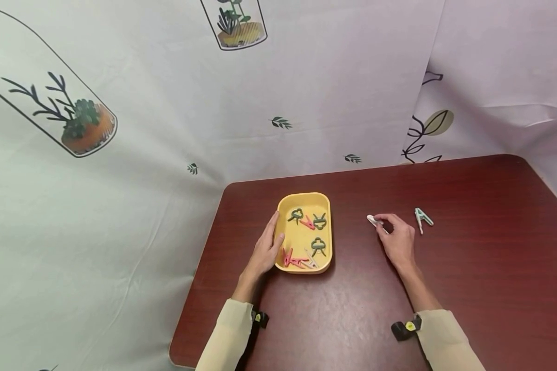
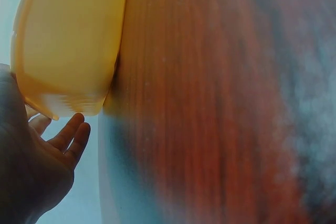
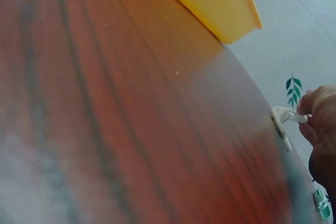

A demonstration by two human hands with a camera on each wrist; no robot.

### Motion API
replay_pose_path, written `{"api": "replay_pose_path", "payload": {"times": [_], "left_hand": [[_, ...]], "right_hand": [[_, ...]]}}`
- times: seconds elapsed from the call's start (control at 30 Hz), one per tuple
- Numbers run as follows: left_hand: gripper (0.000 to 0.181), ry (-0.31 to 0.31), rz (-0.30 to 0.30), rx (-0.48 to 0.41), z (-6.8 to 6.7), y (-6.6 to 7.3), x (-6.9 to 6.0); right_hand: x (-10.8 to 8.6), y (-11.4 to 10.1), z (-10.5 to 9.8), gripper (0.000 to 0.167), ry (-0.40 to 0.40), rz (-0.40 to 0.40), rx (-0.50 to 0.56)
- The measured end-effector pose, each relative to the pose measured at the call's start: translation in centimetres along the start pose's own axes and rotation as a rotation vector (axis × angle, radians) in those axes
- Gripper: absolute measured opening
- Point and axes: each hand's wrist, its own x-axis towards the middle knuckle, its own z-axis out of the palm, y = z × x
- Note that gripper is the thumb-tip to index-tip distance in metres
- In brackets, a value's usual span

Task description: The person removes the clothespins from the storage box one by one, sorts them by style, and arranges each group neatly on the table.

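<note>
A yellow plastic bin (image 1: pixel 297 233) sits on the table, holding green clips (image 1: pixel 318 246), pink clothespins (image 1: pixel 294 259) and a pale clothespin (image 1: pixel 312 259). At its left side my left hand (image 1: pixel 263 249) holds the wall, thumb over the rim and other fingers along the outside. To the right of the bin, my right hand (image 1: pixel 398 241) pinches a white clothespin (image 1: pixel 372 220) between thumb and fingertips. In the right wrist view this clothespin (image 3: pixel 284 119) is at or just above the tabletop; I cannot tell which. A mint-green clothespin (image 1: pixel 423 218) lies just right of that hand.
The dark red wooden table (image 1: pixel 353 309) has rounded corners. Behind it and to the left hangs a pale cloth (image 1: pixel 176 93) printed with plants. Each wrist wears a black strap with a small camera (image 1: pixel 403 330).
</note>
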Motion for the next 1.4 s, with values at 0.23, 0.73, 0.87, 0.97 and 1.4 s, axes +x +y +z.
{"api": "replay_pose_path", "payload": {"times": [0.23, 0.73, 0.87, 0.97, 1.4], "left_hand": [[0.066, -0.001, -0.008, -0.003, 0.1, -0.2, 0.0], [0.066, -0.007, -0.023, -0.008, 0.1, -0.4, 0.0], [0.066, -0.008, -0.025, -0.009, 0.1, -0.4, 0.0], [0.066, -0.009, -0.023, -0.011, 0.2, -0.4, 0.0], [0.065, -0.002, -0.006, 0.0, 0.2, -0.4, 0.0]], "right_hand": [[0.1, 0.2, -0.4, 0.019, 0.064, 0.087, -0.059], [-0.5, 0.0, -1.0, 0.044, -0.078, 0.151, -0.142], [-0.5, 0.1, -1.2, 0.042, -0.047, 0.145, -0.14], [-0.5, 0.2, -1.5, 0.04, -0.017, 0.156, -0.144], [-0.2, 0.5, -2.1, 0.038, 0.043, 0.206, -0.151]]}}
